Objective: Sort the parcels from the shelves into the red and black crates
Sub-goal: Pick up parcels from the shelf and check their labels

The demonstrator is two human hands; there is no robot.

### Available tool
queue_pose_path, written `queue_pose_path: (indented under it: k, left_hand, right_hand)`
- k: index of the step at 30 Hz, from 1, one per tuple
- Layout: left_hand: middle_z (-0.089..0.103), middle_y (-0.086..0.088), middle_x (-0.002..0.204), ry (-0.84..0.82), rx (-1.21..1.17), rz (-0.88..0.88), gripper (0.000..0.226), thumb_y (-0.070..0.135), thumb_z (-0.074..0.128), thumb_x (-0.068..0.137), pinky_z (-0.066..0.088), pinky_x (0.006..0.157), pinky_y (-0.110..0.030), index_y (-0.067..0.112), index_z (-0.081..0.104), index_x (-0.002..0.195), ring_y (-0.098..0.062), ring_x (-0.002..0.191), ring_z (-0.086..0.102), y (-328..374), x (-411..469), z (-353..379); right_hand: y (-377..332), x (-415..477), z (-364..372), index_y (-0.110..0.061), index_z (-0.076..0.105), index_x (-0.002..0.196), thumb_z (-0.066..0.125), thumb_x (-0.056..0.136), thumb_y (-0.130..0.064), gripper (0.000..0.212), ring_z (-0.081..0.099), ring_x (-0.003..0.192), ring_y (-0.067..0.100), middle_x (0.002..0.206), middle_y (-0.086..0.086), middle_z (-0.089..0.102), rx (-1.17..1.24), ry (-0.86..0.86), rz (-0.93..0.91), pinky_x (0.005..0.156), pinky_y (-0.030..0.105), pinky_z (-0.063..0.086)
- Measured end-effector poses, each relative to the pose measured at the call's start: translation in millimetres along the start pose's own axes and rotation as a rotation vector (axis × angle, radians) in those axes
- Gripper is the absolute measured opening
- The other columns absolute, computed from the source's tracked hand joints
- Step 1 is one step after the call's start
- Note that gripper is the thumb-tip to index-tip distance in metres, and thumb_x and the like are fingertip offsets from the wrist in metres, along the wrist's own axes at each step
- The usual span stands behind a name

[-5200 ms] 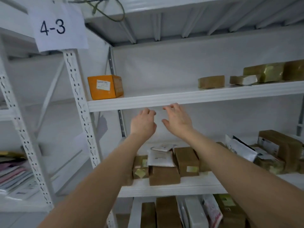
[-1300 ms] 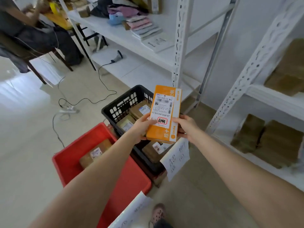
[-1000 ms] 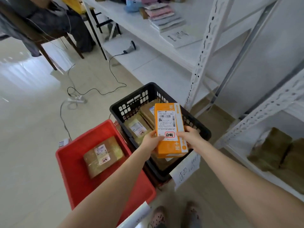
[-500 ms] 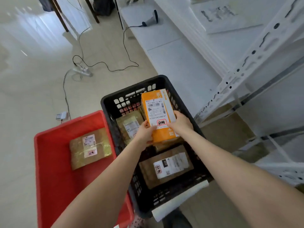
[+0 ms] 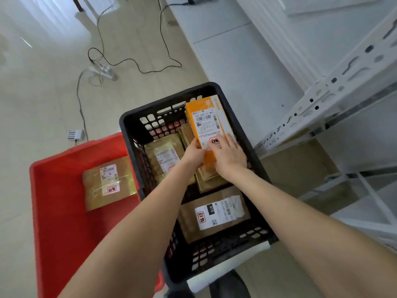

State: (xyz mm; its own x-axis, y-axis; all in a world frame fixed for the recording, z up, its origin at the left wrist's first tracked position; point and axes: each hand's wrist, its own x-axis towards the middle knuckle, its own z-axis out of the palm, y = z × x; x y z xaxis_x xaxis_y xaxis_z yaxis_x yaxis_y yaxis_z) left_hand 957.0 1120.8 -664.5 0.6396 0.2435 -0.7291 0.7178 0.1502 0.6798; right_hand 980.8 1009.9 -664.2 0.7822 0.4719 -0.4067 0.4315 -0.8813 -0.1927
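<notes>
An orange parcel [image 5: 207, 121] with a white barcode label lies tilted inside the black crate [image 5: 133, 117], against its far right wall, on top of brown parcels. My left hand [image 5: 193, 154] holds its near left edge. My right hand [image 5: 228, 155] lies over its near end with fingers spread across the label. Brown taped parcels [image 5: 165, 155] fill the black crate, one with a large white label [image 5: 217, 214] nearest me. The red crate [image 5: 62, 222] stands to the left and holds one brown parcel [image 5: 107, 182].
White metal shelving [image 5: 335, 87] runs along the right, its slotted upright close to the black crate. A black cable [image 5: 137, 65] and a power strip [image 5: 103, 70] lie on the tiled floor beyond the crates. A paper sheet [image 5: 225, 264] hangs on the black crate's near wall.
Both hands took the orange parcel from the upper shelf, carried it down over the crates and lowered it into the black crate. My right hand has shifted onto its label.
</notes>
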Motion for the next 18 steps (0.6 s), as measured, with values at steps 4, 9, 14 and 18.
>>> queue_pose_path:
  k: [4, 9, 14, 18]
  left_hand:
    - [0.063, 0.003, 0.114, -0.001, 0.191, 0.01, 0.053, 0.005, 0.047, 0.096, 0.047, 0.071, -0.03, 0.023, 0.036, 0.144, -0.014, 0.084, 0.059, 2, -13, -3]
    - [0.044, -0.012, 0.143, 0.081, 0.807, 0.196, 0.057, 0.022, 0.055, 0.093, 0.045, 0.099, -0.04, 0.014, 0.033, 0.145, -0.028, 0.125, 0.048, 10, -43, -12]
    - [0.03, -0.01, 0.15, 0.067, 1.367, 0.419, 0.067, 0.022, 0.058, 0.089, 0.049, 0.094, -0.042, 0.019, 0.025, 0.147, -0.03, 0.13, 0.04, 16, -81, -10]
    - [0.027, -0.009, 0.15, -0.004, 1.589, 0.607, 0.064, 0.023, 0.059, 0.09, 0.043, 0.097, -0.043, 0.018, 0.027, 0.145, -0.031, 0.134, 0.035, 18, -126, 6]
  right_hand:
    - [7, -7, -1, -0.034, 0.021, 0.15, 0.059, 0.093, -0.02, 0.07, -0.002, 0.148, 0.029, 0.161, 0.003, 0.006, 0.024, -0.045, 0.046, 0.117, 0.047, 0.017]
    - [9, -43, -13, -0.025, 0.026, 0.148, 0.062, 0.091, -0.021, 0.068, 0.007, 0.148, 0.031, 0.158, 0.005, 0.014, 0.082, 0.019, 0.128, 0.116, 0.047, 0.021]
    - [1, -94, -30, -0.025, 0.019, 0.151, 0.061, 0.092, -0.025, 0.073, 0.005, 0.148, 0.031, 0.159, 0.006, 0.013, 0.143, 0.053, 0.238, 0.117, 0.046, 0.02]
    - [-5, -150, -40, -0.023, 0.024, 0.149, 0.061, 0.092, -0.026, 0.069, 0.007, 0.148, 0.03, 0.158, 0.008, 0.015, 0.177, 0.14, 0.364, 0.115, 0.044, 0.023]
